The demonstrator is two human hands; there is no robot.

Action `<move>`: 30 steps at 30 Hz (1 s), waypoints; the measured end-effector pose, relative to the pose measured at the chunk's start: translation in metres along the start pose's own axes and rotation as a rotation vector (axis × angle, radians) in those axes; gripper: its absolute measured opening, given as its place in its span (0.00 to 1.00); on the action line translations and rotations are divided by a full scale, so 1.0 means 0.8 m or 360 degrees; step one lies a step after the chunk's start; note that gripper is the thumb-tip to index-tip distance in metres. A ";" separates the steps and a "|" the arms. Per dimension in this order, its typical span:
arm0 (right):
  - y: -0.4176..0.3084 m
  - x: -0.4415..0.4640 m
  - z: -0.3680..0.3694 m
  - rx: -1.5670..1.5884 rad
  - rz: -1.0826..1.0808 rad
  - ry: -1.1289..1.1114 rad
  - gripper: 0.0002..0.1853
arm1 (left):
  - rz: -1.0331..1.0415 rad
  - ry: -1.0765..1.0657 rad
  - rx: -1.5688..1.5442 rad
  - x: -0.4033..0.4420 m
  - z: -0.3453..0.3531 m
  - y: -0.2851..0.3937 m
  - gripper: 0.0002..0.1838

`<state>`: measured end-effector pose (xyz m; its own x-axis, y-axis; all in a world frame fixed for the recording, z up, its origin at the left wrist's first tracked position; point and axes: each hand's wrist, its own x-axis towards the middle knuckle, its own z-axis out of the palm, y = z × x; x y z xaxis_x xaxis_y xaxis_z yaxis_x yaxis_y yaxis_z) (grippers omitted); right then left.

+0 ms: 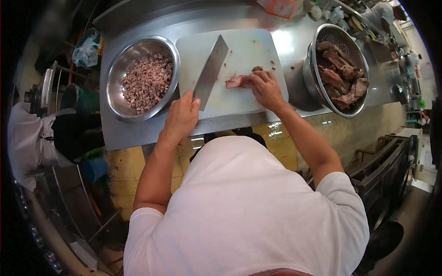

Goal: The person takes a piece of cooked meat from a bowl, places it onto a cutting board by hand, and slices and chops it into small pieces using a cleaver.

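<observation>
My left hand [181, 115] is wrapped round the handle of a wide-bladed kitchen knife [212, 71], whose blade slants up and away across the white cutting board [248, 43]. To the right on the board, my right hand [266, 89] presses its bent fingers onto a piece of cooked meat [237, 81]. The meat's pinkish cut end points toward the blade, with a gap between them. A small brown bit of meat [257, 69] shows just beyond my right fingers. Small dark scraps lie scattered on the board.
A steel bowl [113, 87] of diced meat [147, 80] stands left of the board. On the right, a steel colander [311, 69] holds large cooked meat pieces [340, 76]. The steel table's front edge [221, 123] runs before me. Another person [34, 138] stands at the left.
</observation>
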<state>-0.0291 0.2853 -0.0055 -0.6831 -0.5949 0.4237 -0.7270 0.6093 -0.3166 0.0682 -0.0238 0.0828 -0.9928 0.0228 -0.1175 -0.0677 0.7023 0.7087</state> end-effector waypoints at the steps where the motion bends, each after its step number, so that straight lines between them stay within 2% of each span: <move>1: 0.002 -0.001 0.008 0.0053 0.0141 0.0096 0.18 | 0.0025 -0.0005 0.0091 -0.003 -0.002 0.007 0.12; 2: 0.004 -0.002 0.015 0.0109 0.0282 0.0192 0.18 | 0.0020 -0.0009 0.0100 -0.007 -0.001 0.014 0.12; 4: 0.009 0.004 0.019 0.0181 0.0255 0.0215 0.17 | -0.0051 -0.0243 0.0244 -0.020 0.001 0.026 0.14; 9: 0.010 0.010 0.014 0.0163 0.0254 0.0235 0.13 | 0.0092 -0.0245 0.0393 -0.033 0.008 0.017 0.10; 14: 0.008 0.010 0.026 0.0198 0.0306 0.0251 0.11 | 0.0110 -0.0249 0.0486 -0.013 -0.007 0.062 0.11; 19: -0.011 0.011 0.025 0.0269 0.0502 0.0299 0.12 | 0.0281 -0.0537 0.0863 0.013 -0.007 0.065 0.09; 21: -0.011 0.007 0.031 0.0294 0.0594 0.0324 0.13 | 0.0236 -0.0621 0.0907 0.018 -0.012 0.077 0.07; 23: -0.010 0.006 0.036 0.0313 0.0525 0.0473 0.11 | 0.0195 -0.0707 0.0947 0.028 -0.005 0.082 0.07; 28: -0.009 0.009 0.036 0.0291 0.0500 0.0482 0.10 | 0.0272 -0.0552 0.0804 0.075 0.065 0.070 0.08; 30: -0.013 0.003 0.036 0.0297 0.0465 0.0506 0.09 | 0.0322 -0.0506 0.0730 0.088 0.065 0.068 0.08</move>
<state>-0.0249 0.2624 -0.0253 -0.8270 -0.2048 0.5236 -0.5274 0.6053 -0.5962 -0.0001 0.0533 0.0770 -0.8985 0.3507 -0.2641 0.2397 0.8959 0.3741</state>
